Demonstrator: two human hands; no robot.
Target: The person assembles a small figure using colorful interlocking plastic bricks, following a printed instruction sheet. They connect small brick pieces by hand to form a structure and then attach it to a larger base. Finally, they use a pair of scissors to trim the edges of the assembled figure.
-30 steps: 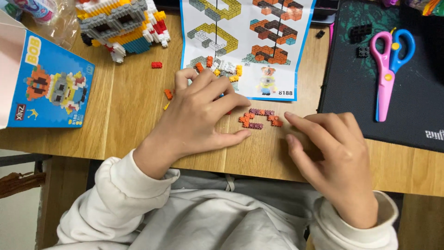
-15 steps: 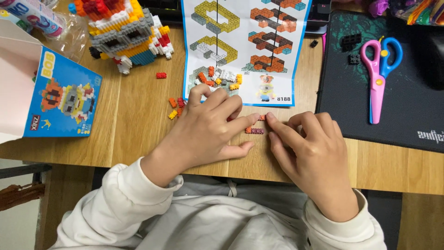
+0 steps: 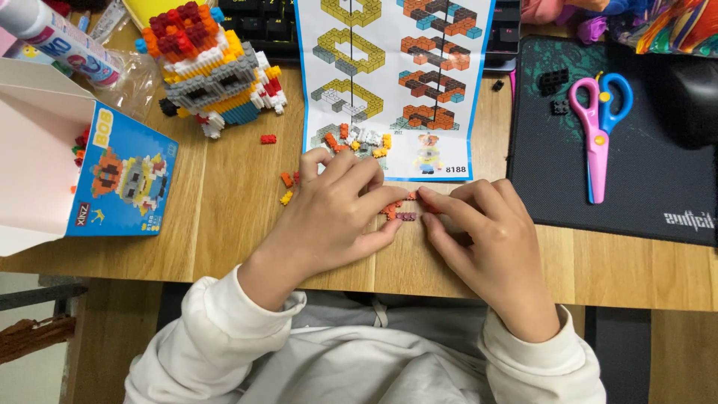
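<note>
Both hands meet over a small cluster of joined orange and dark plastic bricks [image 3: 400, 211] lying on the pale wooden surface [image 3: 224, 217], just below the lower edge of the folded paper instruction sheet printed with brick diagrams [image 3: 393, 82]. The left hand [image 3: 333, 213] lies palm down with its fingers bent and drawn together, the thumb and fingertips touching the cluster from the left; the right hand [image 3: 486, 239] comes in from the right, its fingers curled and its fingertips pressed against the same cluster, so the piece is pinched between the two hands. Whether the cluster is lifted or flat on the wood cannot be told. A few loose orange and yellow bricks [image 3: 287, 187] lie just left of the left hand, and a small heap of mixed loose bricks [image 3: 357, 140] sits on the sheet above it. Farther up the surface stands a half-built figure of orange, yellow, grey and white bricks [image 3: 213, 67], with a single red brick [image 3: 268, 138] near its foot. An open blue cardboard box [image 3: 120, 176] lies at the left. At the right, pink and blue plastic scissors [image 3: 597, 127] rest on a black mat [image 3: 636, 187].
</note>
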